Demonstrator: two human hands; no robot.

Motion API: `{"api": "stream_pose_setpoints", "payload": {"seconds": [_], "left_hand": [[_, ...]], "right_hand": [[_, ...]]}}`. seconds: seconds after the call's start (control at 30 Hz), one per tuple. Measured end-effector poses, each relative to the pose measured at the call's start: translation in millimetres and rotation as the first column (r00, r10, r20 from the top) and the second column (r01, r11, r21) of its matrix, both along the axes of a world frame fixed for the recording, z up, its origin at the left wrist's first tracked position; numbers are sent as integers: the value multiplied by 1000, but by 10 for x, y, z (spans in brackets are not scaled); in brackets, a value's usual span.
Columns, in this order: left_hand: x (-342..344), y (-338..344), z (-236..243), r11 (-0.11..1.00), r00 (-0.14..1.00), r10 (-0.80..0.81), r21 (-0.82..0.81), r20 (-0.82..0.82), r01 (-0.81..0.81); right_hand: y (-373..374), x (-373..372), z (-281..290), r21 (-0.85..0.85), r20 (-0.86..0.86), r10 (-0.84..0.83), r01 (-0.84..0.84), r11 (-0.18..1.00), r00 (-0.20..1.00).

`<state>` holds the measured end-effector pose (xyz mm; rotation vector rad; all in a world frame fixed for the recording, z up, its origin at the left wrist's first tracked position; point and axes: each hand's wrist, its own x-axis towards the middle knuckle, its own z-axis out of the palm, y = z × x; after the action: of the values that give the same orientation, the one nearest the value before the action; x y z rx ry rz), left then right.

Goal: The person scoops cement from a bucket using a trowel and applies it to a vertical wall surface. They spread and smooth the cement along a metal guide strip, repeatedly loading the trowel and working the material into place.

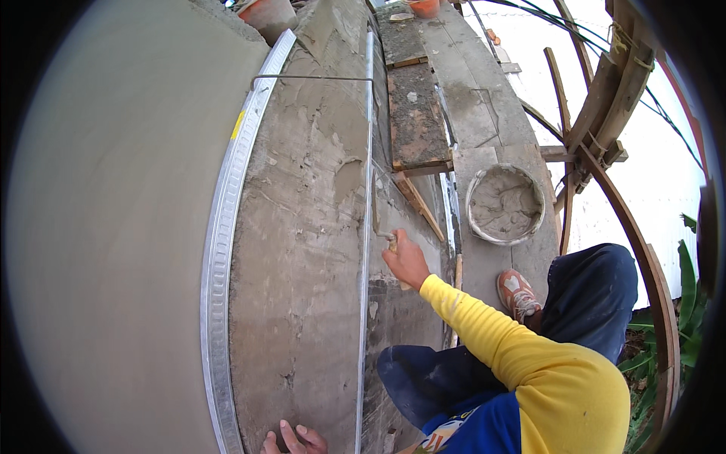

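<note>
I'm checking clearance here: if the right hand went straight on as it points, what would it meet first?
Past the pale-handled metal tool it grips, the right hand would probably first meet the long, thin, silvery metal strip, though depth is unclear.

The plaster face [113,227] is smooth and matt; the metal strip [221,280] beside it is ribbed, with a dull shine. The mortar band [295,265] looks rough and pitted. From where I stand, the mortar [507,203] in the bucket [491,240] appears moist, lumpy; the scaffold timbers [605,102], bare wood; the sleeve [484,325], matt cloth.
</note>
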<state>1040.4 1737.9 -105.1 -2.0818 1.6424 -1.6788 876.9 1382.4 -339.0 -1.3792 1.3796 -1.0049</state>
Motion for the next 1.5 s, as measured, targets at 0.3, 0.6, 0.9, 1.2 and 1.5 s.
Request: {"api": "stream_pose_setpoints", "payload": {"seconds": [0.3,0.6,0.9,1.2,1.5], "left_hand": [[-52,-128,8,1000,1000,-11,1,0,11],[-47,-117,-17,999,1000,30,-11,0,-30],[11,-139,-31,999,999,32,-18,22,-32],[-44,-145,-36,1000,1000,13,-13,19,-13],[-15,-147,-9,1000,998,31,3,56,-31]], "right_hand": [[-972,65,592,-197,77,137,-120,973,988],[-591,-195,272,239,675,25,-250,938,737],[-1045,-53,-28,302,611,22,-259,918,791],[-719,72,573,-239,172,193,-149,959,966],[-161,-60,167,255,687,60,-318,913,724]]}}
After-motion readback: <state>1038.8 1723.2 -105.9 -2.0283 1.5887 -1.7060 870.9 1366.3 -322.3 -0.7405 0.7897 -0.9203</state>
